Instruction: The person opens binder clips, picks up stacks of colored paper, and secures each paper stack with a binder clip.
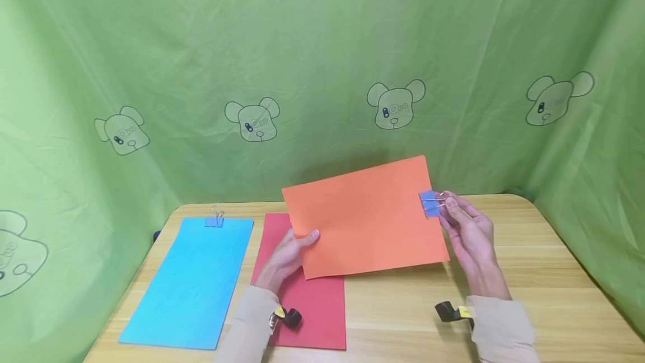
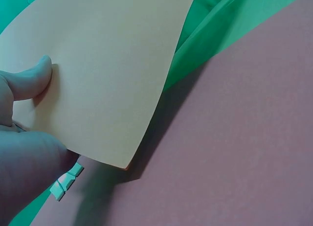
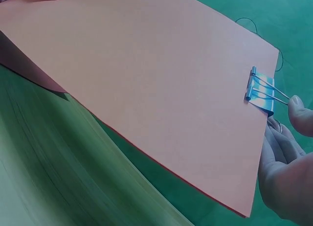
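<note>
A stack of orange paper [image 1: 365,223] is held up, tilted, above the table. Its left edge is pinched by my left hand [image 1: 289,254], the thumb lying on the front face. On the right edge sits a blue binder clip [image 1: 430,204] with wire handles. My right hand [image 1: 471,231] pinches those handles between thumb and fingers; in the right wrist view the clip's body [image 3: 261,93] spans the paper's edge. Red paper [image 1: 314,318] lies on the table below, partly covered by the orange stack and my left arm. A clip [image 2: 67,181] shows at the red paper's edge in the left wrist view.
Blue paper [image 1: 186,282] with a binder clip [image 1: 214,222] at its top edge lies on the left of the wooden table [image 1: 549,296]. A green curtain [image 1: 322,43] printed with bear heads hangs behind and at both sides.
</note>
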The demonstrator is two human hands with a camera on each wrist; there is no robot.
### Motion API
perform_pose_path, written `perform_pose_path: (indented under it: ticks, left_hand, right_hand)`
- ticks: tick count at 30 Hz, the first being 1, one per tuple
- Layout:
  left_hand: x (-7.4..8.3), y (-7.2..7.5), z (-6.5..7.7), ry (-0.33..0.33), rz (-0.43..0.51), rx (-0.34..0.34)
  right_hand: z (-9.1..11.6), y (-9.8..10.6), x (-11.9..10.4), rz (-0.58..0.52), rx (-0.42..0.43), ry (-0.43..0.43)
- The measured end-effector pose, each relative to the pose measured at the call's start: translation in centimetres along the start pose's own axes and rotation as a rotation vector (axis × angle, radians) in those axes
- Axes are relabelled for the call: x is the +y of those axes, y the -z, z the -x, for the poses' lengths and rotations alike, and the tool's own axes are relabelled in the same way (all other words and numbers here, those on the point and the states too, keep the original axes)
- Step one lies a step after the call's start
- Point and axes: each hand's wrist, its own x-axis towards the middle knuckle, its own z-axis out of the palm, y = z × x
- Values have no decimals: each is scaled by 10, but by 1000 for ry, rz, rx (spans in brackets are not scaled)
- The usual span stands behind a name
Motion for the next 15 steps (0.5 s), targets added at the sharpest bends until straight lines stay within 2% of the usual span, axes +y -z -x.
perform_pose_path:
  ticks: [9,15]
  left_hand:
    - [0,0,0,9,2,4]
    - [-1,0,-1,8,11,-22]
  right_hand:
    - [-1,0,1,6,-10,6]
    - [-1,-1,0,14,-3,0]
